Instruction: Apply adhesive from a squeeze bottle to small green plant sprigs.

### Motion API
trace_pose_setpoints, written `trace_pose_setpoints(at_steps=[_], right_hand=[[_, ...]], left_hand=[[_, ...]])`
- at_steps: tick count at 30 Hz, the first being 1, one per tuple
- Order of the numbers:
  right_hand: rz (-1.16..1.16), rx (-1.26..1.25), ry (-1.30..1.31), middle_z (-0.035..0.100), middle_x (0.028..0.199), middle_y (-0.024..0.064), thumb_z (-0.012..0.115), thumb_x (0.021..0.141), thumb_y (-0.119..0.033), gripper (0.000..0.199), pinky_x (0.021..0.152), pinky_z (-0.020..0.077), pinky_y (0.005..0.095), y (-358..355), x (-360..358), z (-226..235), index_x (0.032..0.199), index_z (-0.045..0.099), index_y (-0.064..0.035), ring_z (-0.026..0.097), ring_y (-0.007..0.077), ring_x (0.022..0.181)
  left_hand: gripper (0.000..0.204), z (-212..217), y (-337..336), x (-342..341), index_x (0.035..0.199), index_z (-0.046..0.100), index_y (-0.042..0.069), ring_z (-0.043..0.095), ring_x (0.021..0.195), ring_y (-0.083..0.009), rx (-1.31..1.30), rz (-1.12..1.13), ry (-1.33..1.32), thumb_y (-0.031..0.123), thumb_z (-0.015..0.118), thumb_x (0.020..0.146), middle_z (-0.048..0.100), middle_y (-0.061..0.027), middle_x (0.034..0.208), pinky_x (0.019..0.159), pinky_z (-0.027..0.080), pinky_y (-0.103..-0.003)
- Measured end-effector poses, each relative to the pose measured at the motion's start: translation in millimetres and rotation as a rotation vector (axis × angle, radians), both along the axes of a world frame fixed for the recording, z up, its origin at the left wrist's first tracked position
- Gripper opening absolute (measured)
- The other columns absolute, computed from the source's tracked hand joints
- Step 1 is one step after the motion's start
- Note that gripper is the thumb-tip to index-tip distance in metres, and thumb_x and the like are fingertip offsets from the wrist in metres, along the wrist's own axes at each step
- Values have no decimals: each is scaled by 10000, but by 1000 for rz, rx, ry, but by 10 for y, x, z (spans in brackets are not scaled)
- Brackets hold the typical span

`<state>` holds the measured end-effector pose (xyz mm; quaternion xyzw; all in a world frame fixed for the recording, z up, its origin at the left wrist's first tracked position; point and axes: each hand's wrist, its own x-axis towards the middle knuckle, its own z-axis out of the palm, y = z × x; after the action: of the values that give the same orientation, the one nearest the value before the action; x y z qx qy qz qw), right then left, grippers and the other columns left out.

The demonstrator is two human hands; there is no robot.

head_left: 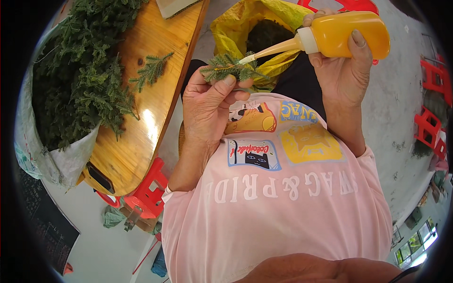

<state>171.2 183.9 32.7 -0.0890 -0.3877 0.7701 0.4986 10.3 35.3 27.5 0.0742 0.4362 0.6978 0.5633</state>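
Orange plastic fills the right hand (342, 70), which is wrapped around a squeeze bottle (347, 34) lying nearly on its side, long axis running left to right with the tapered nozzle (271, 49) aimed toward the person's left. The nozzle tip meets, or all but meets, a small green artificial sprig (231, 70), pinched between thumb and fingers of the left hand (207, 101). The sprig lies roughly crosswise, its feathery ends spreading to either side, so the bottle's tip comes to it from the right and slightly above; both hands are raised in front of the chest, over the lap, and the left hand is the nearer to the sprig since it holds it. To the left stands a round wooden counter (141, 127) bearing one loose sprig (152, 70) and a white sack heaped with green foliage (80, 80). Beyond the hands a yellow bag (231, 28) stands open on the pale concrete floor (401, 108). Red plastic stools (432, 122) stand at the right edge and one sits beneath the counter.
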Motion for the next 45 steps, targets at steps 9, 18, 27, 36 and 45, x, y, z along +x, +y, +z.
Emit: trace_pose_setpoints(at_steps=[9, 18, 27, 36, 45], right_hand=[[-69, -135, -50, 562, 1022, 153, 419, 946, -360, 381, 495, 467, 242, -91, 59, 120, 1171, 490, -61, 572, 205, 760], [-120, -72, -124, 560, 1025, 153, 461, 933, -329, 357, 497, 479, 244, -72, 164, 101, 1169, 491, -62, 578, 212, 777], [61, -160, 57, 519, 1144, 139, 603, 862, -253, 384, 758, 550, 329, 42, 423, -80, 1172, 502, -50, 513, 292, 1135], [2, -147, 35, 535, 1121, 130, 604, 853, -243, 373, 744, 560, 330, 36, 521, -112, 1163, 507, -60, 524, 301, 1120], [-101, -169, -39, 546, 1113, 138, 609, 848, -233, 378, 766, 554, 344, -1, 587, -107, 1174, 485, -86, 536, 307, 1110]], left_hand=[[165, 29, 16, 40, 995, 564, -12, 658, 838, -265, 20, 26, 5, -42, 587, 834, 638, -156, 943, 677, 584, -320], [175, 2, 26, 56, 994, 568, 3, 653, 858, -275, 28, 32, 35, -43, 594, 827, 636, -149, 960, 699, 585, -332], [165, -6, 27, 86, 977, 565, 5, 647, 876, -283, 30, 37, 63, -41, 600, 823, 627, -152, 987, 723, 582, -336], [194, -23, 35, 102, 1002, 556, 1, 646, 874, -287, 51, 44, 59, -50, 596, 820, 625, -153, 992, 729, 583, -330], [204, -20, 58, 156, 1007, 548, 0, 647, 869, -279, 59, 41, 58, -52, 599, 817, 626, -148, 981, 722, 585, -329]])
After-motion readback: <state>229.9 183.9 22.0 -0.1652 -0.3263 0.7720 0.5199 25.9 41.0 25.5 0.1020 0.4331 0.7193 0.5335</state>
